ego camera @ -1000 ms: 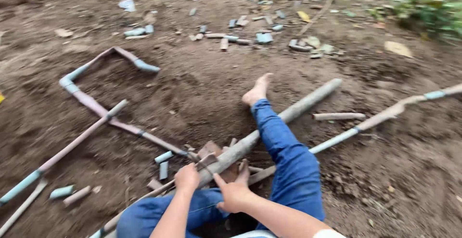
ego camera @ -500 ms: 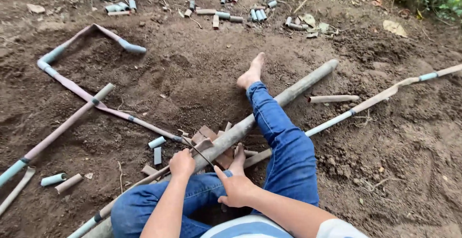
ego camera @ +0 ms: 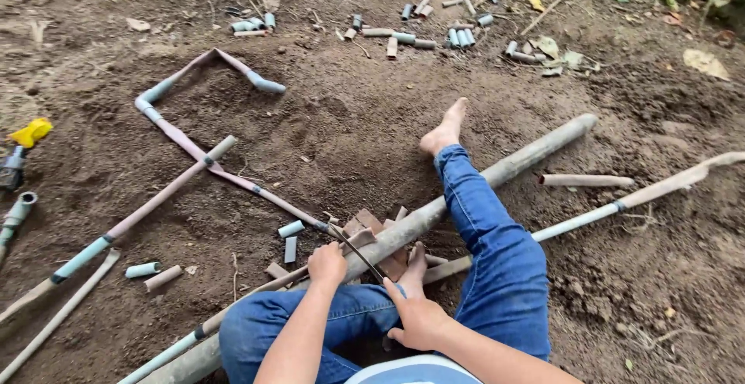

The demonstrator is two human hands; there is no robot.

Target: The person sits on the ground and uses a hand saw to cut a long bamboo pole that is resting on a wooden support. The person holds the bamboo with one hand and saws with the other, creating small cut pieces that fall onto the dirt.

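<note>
View shifted right; left hand [ego camera: 327, 264] grip clenched on saw [ego camera: 358, 253]; right hand [ego camera: 415, 314] released on pipe [ego camera: 434, 213]; bare soil [ego camera: 349, 135]

Long pipe [ego camera: 497, 178] diagonal under the leg [ego camera: 485, 221], bent pipework [ego camera: 194, 139] left, cut pieces [ego camera: 434, 31] beyond.

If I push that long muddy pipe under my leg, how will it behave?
The long pipe looks round and straight, so it would likely roll, though the leg across it and the bricks beneath probably pin it. Its mud coating may make it slippery.
</note>
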